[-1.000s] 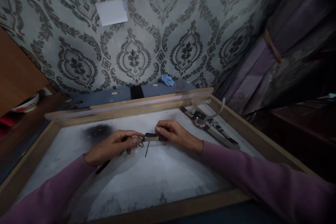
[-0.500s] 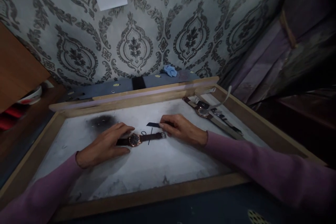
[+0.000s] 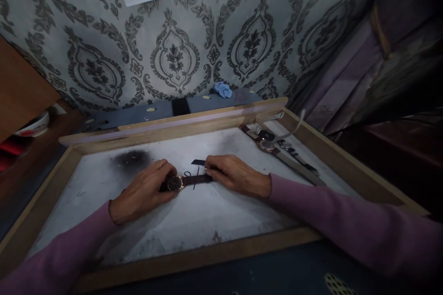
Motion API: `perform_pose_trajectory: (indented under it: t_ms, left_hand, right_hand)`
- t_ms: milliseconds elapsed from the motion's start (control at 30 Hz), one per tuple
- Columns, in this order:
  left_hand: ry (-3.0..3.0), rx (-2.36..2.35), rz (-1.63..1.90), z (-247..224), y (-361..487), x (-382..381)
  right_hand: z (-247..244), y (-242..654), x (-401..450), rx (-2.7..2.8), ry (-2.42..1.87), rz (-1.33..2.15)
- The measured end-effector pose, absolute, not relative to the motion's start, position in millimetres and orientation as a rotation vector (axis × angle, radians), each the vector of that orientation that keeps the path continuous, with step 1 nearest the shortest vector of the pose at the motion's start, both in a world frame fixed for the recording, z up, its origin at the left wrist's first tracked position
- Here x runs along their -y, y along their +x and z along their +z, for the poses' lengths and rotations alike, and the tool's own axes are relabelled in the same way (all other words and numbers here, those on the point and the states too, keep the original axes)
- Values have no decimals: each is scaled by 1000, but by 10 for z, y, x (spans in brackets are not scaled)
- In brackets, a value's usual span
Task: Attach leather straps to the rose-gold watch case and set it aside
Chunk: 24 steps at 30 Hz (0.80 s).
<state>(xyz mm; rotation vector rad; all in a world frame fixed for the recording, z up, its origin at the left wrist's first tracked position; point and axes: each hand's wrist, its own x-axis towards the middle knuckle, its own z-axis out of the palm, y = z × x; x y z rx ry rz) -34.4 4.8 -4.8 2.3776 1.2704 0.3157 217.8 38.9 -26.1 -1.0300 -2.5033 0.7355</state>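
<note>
A wristwatch (image 3: 175, 183) with a dark face, a rose-gold case and a dark brown strap lies across the white board. My left hand (image 3: 147, 189) is closed around its left end, thumb and fingers at the case, hiding the strap there. My right hand (image 3: 235, 174) is pinched at the other end of the strap and covers the buckle. A small bright bit shows at its fingertips; what it is I cannot make out. A flat dark strip with a slanted end (image 3: 198, 162) juts out just beyond those fingers. Two thin dark pieces, one with a loop (image 3: 187, 174), lie by the strap.
A raised wooden frame (image 3: 166, 130) borders the white board (image 3: 194, 221). Several other watches (image 3: 266, 144) and a pale curved band (image 3: 294, 130) lie at the right. A blue crumpled cloth (image 3: 223, 90) sits behind the frame. A dark smudge (image 3: 131, 159) marks the board's left.
My right hand has shifted left from the dark strip onto the strap's buckle end, now covering the buckle. The left fingers have closed in on the watch case. The view has tilted slightly.
</note>
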Motion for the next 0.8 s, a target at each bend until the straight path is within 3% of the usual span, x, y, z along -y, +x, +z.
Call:
perform_pose_trajectory:
  t_ms: [500,800]
  left_hand:
    - [1539,-947,433,34,-387,-139]
    - [1489,-874,451,101,-347,-86]
  right_hand:
    - [-249,2148,-381,2395,-946,674]
    - [-62,2069,-246,2376,-950,1042]
